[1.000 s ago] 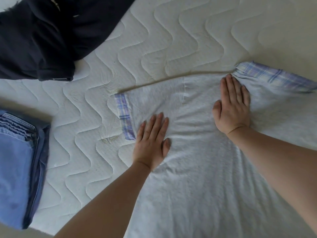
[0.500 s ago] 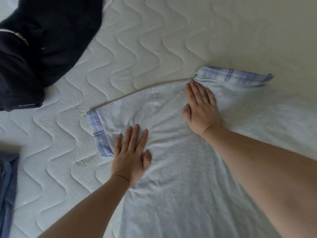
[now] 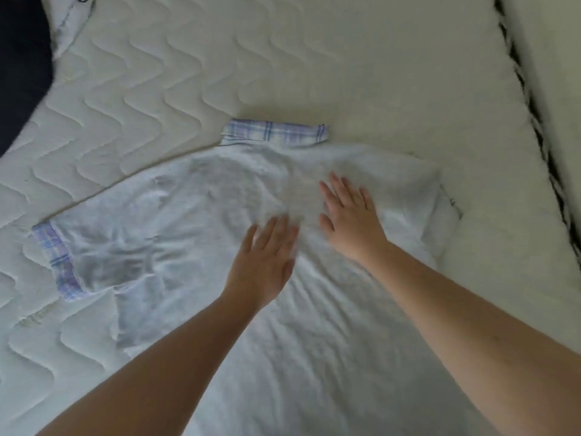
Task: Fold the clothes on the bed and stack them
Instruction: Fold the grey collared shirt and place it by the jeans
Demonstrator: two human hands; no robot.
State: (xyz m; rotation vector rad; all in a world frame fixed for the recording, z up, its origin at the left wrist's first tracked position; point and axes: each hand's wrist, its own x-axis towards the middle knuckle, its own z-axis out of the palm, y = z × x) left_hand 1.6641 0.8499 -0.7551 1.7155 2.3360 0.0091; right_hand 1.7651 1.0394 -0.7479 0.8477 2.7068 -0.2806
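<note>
**Shirt laid flat, smoothing in hand; right sleeve folded in, left not yet**

The shirt (image 3: 195, 234) lies face down on the mattress (image 3: 283, 64), collar (image 3: 274, 135) at the far edge, body running toward the person. The left hand (image 3: 265, 262) rests flat on the cloth below the collar, fingers straight and close together; it is blurred, so the fine detail cannot be told. The right hand (image 3: 349, 215) lies just beside it, palm down, fingers slightly spread, pressing the fabric. Neither hand pinches anything.

The left sleeve (image 3: 75, 256), with its plaid cuff, lies spread out to the side. The right side appears already turned in, with a folded edge showing.

Judgement: the step in hand is flattening the shirt mid-fold. The next move calls for taking the left sleeve and bringing it across the back, then folding the body up toward the collar.

A dark garment (image 3: 19, 73) waits at the far left corner, unfolded.
</note>
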